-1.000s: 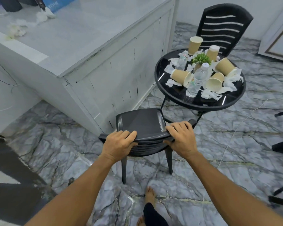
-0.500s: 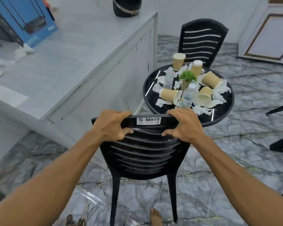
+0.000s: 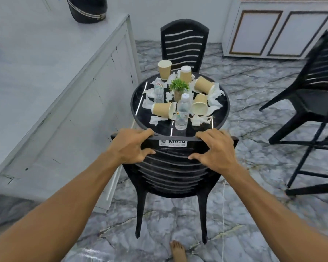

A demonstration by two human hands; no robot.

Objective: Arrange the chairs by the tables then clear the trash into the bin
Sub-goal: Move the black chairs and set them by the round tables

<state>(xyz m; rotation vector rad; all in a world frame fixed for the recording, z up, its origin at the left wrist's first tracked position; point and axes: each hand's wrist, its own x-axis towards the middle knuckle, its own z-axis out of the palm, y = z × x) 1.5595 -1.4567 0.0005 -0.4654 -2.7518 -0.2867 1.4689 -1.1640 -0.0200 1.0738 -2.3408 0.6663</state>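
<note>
Since the earlier frame the black chair has come closer to the round desk, its backrest now at the near edge. Left hand and right hand each grip its top rail. Paper cups and tissues litter the desk.

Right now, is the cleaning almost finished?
Not nearly. One far chair already stands by the table. The left hand and right hand grip the near chair at the table. Cups, bottles and tissues still litter it.
</note>
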